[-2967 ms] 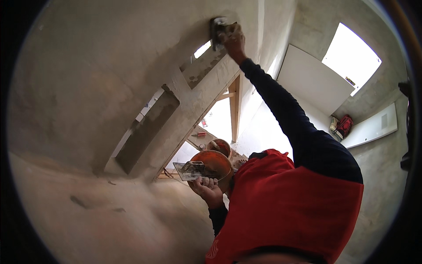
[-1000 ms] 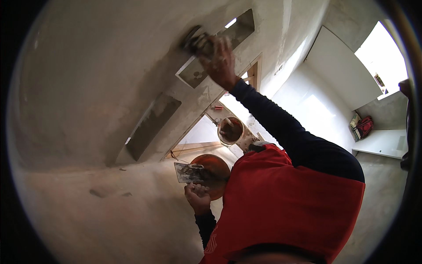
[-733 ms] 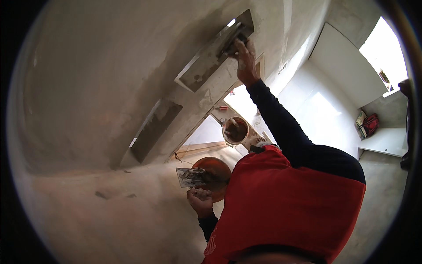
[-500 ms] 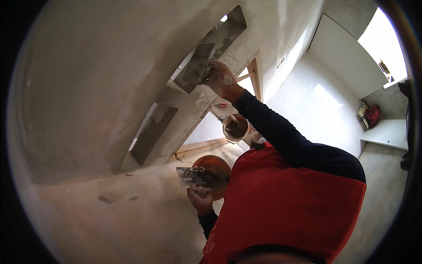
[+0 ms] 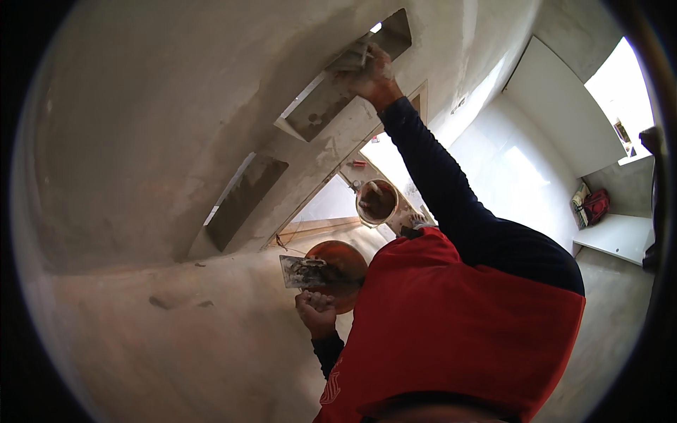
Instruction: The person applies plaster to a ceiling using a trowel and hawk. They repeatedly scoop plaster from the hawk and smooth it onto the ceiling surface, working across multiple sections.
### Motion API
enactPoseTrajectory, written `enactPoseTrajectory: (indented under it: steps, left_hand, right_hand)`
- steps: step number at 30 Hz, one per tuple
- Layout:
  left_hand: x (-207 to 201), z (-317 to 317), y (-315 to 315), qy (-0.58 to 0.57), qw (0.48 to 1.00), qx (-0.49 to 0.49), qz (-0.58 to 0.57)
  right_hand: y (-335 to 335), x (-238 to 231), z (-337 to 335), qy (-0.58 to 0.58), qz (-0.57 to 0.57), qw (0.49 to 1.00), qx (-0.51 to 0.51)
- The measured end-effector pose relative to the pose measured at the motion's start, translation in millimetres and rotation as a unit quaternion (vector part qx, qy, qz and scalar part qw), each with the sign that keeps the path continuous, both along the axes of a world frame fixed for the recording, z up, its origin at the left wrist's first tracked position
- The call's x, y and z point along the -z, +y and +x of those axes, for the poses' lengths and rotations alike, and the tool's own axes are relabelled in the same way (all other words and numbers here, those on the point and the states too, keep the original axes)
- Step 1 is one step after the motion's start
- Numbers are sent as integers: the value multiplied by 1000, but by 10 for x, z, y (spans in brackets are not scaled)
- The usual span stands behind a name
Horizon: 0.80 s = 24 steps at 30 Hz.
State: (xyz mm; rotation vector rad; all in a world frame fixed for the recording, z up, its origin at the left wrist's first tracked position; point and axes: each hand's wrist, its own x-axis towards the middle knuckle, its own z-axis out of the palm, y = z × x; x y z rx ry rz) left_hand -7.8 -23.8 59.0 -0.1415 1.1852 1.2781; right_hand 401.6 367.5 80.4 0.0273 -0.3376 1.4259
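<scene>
My right hand (image 5: pixel 377 76) reaches up into the upper slot-shaped recess (image 5: pixel 321 109) of the grey plastered wall. Its fingers wrap a plastering trowel (image 5: pixel 347 60), whose blade lies along the inside of the recess and is partly hidden by the hand. Lower down, my left hand (image 5: pixel 316 312) is closed on a second flat rectangular trowel (image 5: pixel 302 272), smeared with grey plaster. That trowel is in front of a round orange tub (image 5: pixel 341 255).
A second recess (image 5: pixel 247 201) opens lower left in the wall. Beyond the orange tub stands a bucket (image 5: pixel 377 202) with plaster in it, near a small red object (image 5: pixel 359 163). A red bag (image 5: pixel 595 204) rests beside a white ledge (image 5: pixel 617 238) at right.
My right hand has moved up and to the right along the upper recess with its trowel, whose broad blade has turned nearly edge-on. My left hand has barely shifted.
</scene>
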Motion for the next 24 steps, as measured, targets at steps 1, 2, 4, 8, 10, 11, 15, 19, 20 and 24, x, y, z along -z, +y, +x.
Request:
enactPoseTrajectory:
  steps: [1,2,4,8,10,11,15,19,20,24]
  left_hand:
    - [4,8,4,13,1000,-3,-5]
    - [8,12,9,28,1000,-2,-4]
    - [23,7,22,32,999,-4,0]
    - [66,-34,40,48,999,15,-9]
    - [76,-46,48,23,1000,-2,-2]
    - [75,-46,51,16,1000,-10,-3]
    - [9,-7,65,6,1000,4,12]
    - [-58,43,60,51,999,9,-4]
    - [-60,46,57,56,998,19,4]
    - [-75,38,41,35,999,8,0]
  right_hand:
    - [55,-2,101,13,54,998,-15]
    - [76,-5,181,43,81,995,-34]
    - [19,-9,228,53,65,996,-36]
    - [-455,21,-129,25,-10,999,-45]
    - [-658,3,-450,46,-6,994,-102]
    - [-729,-12,-614,65,10,988,-140]
    - [-757,-144,-1063,57,23,979,-192]
    - [-703,-285,-1208,61,177,962,-198]
    - [-705,-312,-1195,-93,128,983,-92]
    - [-654,-440,-856,108,22,972,-206]
